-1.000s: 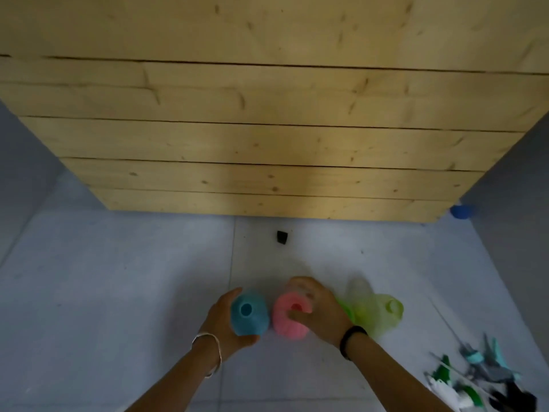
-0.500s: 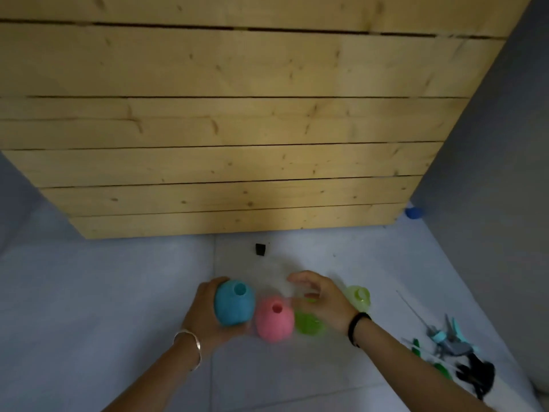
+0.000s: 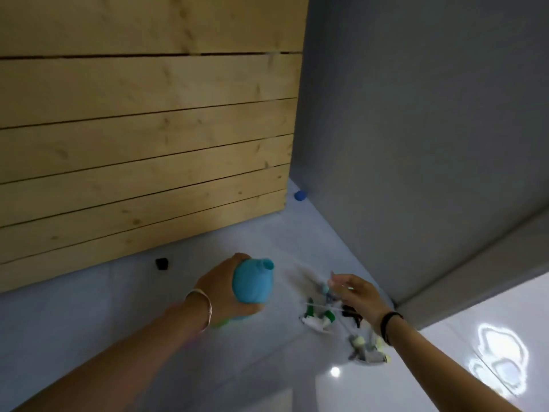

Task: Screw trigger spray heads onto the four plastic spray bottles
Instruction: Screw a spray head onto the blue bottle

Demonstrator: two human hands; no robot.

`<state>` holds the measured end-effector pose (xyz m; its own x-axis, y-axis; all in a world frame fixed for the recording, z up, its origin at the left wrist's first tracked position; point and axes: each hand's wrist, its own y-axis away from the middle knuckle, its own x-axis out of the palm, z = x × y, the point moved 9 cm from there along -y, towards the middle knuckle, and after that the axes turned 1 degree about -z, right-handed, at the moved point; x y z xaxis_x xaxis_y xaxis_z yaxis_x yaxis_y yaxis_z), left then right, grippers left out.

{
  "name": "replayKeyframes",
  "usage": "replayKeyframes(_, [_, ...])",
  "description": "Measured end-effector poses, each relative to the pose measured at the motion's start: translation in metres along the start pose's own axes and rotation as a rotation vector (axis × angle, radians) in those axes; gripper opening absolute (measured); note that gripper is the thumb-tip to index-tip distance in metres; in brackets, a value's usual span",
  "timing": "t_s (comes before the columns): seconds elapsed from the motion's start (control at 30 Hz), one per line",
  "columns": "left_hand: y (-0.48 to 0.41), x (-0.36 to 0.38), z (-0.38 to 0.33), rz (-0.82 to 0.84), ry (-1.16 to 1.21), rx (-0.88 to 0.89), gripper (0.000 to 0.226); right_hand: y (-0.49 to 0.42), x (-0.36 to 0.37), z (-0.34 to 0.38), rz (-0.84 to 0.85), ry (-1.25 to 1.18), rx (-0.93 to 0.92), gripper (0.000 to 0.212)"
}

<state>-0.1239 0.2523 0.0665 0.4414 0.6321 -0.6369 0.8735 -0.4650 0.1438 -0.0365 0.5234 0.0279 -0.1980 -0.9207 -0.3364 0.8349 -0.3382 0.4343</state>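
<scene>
Gripping the blue bottle (image 3: 252,282) in your left hand (image 3: 221,288), you hold it raised above the pale floor (image 3: 89,310), its open neck tilted up and to the right. Your fingers wrap its lower body, and a silver bangle (image 3: 205,307) sits on that wrist. Your right hand (image 3: 358,295) hovers over the heap of trigger spray heads (image 3: 335,319) on the floor by the grey wall (image 3: 416,144); motion blur hides whether its fingers pinch anything, so you cannot tell. A black band (image 3: 389,324) circles that wrist. A small black object (image 3: 162,263) lies near the wooden planks (image 3: 142,138).
</scene>
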Motion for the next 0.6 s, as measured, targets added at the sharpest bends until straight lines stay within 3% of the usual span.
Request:
replayKeyframes(0.2, [-0.049, 0.091, -0.002, 0.129, 0.004, -0.063, 0.087, -0.024, -0.043, -0.083, -0.09, -0.125, 0.195, 0.02])
replayKeyframes(0.33, [-0.077, 0.13, 0.0, 0.157, 0.043, -0.077, 0.08, -0.054, -0.036, -0.12, -0.107, -0.192, 0.312, 0.016])
replayKeyframes(0.43, [-0.095, 0.141, 0.008, 0.098, 0.119, -0.107, 0.07, -0.079, -0.026, -0.147, -0.151, -0.294, 0.395, 0.022])
replayKeyframes(0.6, [-0.113, 0.153, 0.016, 0.113, 0.117, -0.108, 0.076, -0.115, -0.019, -0.174, -0.283, -0.287, 0.523, 0.042])
